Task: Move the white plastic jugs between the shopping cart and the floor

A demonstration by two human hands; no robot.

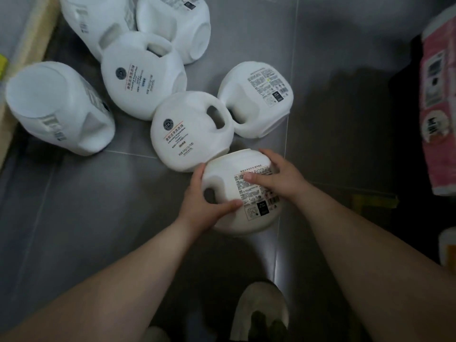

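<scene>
1. Grey floor tiles (74, 218) run under everything, dim and slightly glossy; no shopping cart shows from this angle.
2. Both hands clasp one white jug (229, 218). The left hand (204, 201) wraps its left side by the handle hole, thumb laid across the face. The right hand (278, 178) curls over the upper right edge, thumb pressed on the printed label.
3. That jug sits squarely between the two palms, back label up. Whether it rests on the tile or hangs just clear of it, I cannot tell.
4. Its far edge meets or overlaps the nearest jug (190, 132), which lies on its side. Five other jugs (143, 75) lie tumbled beyond, spreading toward a pale wooden edge (24, 45) on the left.
5. The likely trouble, to my eye, is slippage. The plastic looks smooth and neither hand is through the handle, so a quick lift could let the jug slide out — straight toward the shoe (261, 312) below.
6. Swinging it forward could also knock the touching neighbour and set it rolling.
7. A pink wrapped pack (436, 107) stands well apart on the right.
</scene>
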